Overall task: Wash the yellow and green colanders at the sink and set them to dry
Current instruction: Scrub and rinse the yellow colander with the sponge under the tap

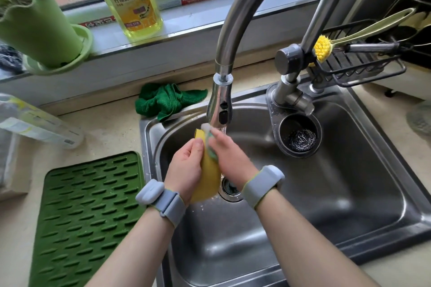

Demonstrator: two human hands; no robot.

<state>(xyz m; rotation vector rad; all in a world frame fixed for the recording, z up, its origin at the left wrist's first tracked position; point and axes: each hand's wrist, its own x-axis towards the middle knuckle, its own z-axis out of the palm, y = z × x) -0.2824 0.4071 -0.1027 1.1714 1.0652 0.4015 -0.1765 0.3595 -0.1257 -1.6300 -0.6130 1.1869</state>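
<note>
Over the sink (349,205) at the middle of the frame, our left hand (184,170) grips the yellow colander (206,184). Our right hand (229,154) pinches a green scrubber (211,154) against it. A steel wool ball (302,139) sits in the round cup (283,144).

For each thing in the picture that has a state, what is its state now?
faucet: running, water falling
yellow colander: held on edge under the water
left hand: grips the yellow colander
right hand: rubs a sponge on it
green mat: flat, nothing on it
green cloth: crumpled at the sink edge
</note>
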